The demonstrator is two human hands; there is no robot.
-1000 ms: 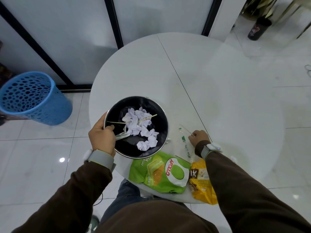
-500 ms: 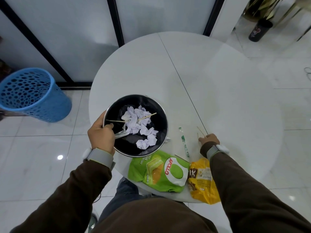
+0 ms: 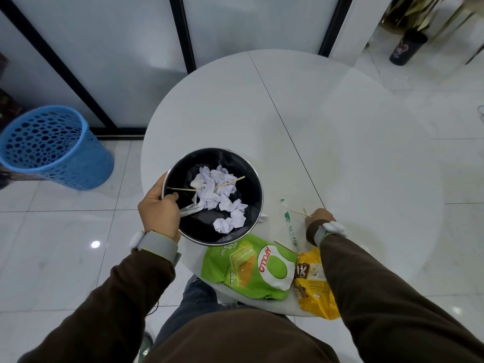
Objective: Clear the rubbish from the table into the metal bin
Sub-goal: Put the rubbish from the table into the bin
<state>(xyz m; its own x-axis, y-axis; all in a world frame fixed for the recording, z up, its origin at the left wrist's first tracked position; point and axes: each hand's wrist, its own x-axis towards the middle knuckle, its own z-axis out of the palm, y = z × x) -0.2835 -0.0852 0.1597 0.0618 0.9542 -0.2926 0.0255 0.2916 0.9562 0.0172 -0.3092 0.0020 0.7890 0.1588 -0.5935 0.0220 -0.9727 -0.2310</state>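
My left hand [image 3: 159, 212] grips the rim of the metal bin [image 3: 255, 195] at the round white table's [image 3: 340, 142] near-left edge. Crumpled white paper [image 3: 222, 197] and thin wooden sticks lie inside it. My right hand [image 3: 320, 215] is on the table to the bin's right and pinches a thin wooden stick [image 3: 298, 212]. A clear wrapper with green print [image 3: 289, 222] lies between the bin and that hand. A green snack bag [image 3: 251, 268] and a yellow snack bag [image 3: 313, 286] lie at the near edge, with another stick [image 3: 284, 246] beside them.
A blue perforated plastic basket [image 3: 49, 148] stands on the tiled floor to the left. A dark cup [image 3: 407, 47] and gold chair legs are at the far right. Glass panels with black frames run behind the table.
My right hand has slid rightward across the table, away from the green-printed wrapper, and now pinches a wooden stick. My left hand and the bin have stayed in place.
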